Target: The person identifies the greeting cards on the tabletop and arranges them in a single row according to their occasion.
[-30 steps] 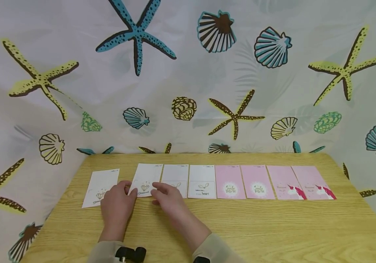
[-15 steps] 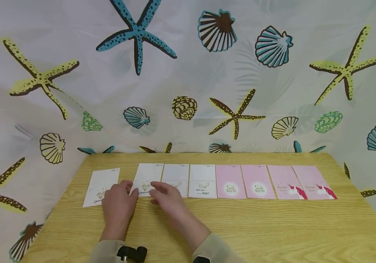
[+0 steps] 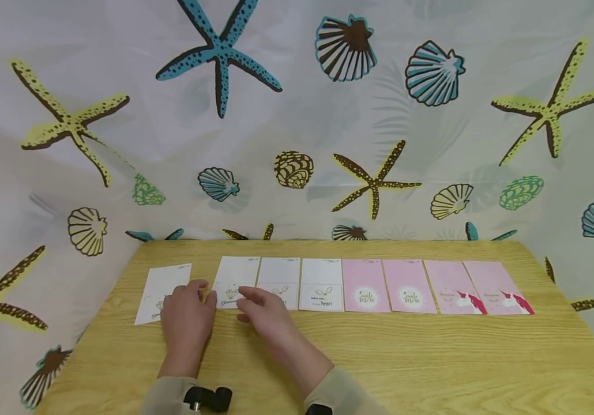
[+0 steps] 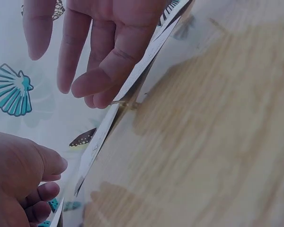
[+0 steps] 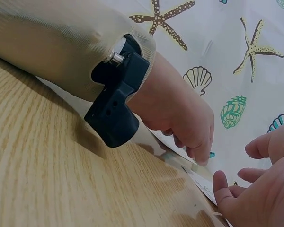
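In the head view, my left hand rests between two white diamond cards. Its fingers lie over the right part of the leftmost card, and the thumb is beside the left edge of the second diamond card. My right hand is over the lower right of that second card and the lower left of a white wing card. Its fingers are loosely bent and grip nothing. In the left wrist view the right hand hangs above the cards' near edge; the left fingers are curled loosely.
Another white card, reading "heart", continues the row. Two pink "Smile More" cards, a left one and a right one, follow, then two pink unicorn cards. A wooden table bears them, before a seashell-patterned cloth.
The head view has shifted slightly. My left thumb has drawn back a little from the second diamond card's left edge; the right hand and the cards stay almost in place.
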